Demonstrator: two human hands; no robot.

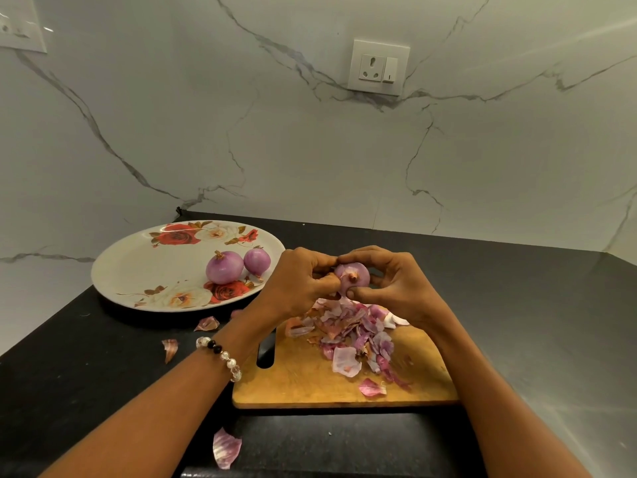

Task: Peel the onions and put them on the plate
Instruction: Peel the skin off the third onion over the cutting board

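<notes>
Two peeled onions already sit on the plate, touching each other near its right rim, at the counter's back left. A third onion is held above the far edge of the board, over a heap of peels. The right hand cups it, fingers curled round its far side and thumb beneath. The left hand pinches what looks like a flap of skin at its left side. Stray peels lie on the counter. The onion looks firm, light and round; bare flesh will likely be slick, so it is best cradled round the middle. Dry skin is thin and tears easily, so it probably lifts best from the root tip.
</notes>
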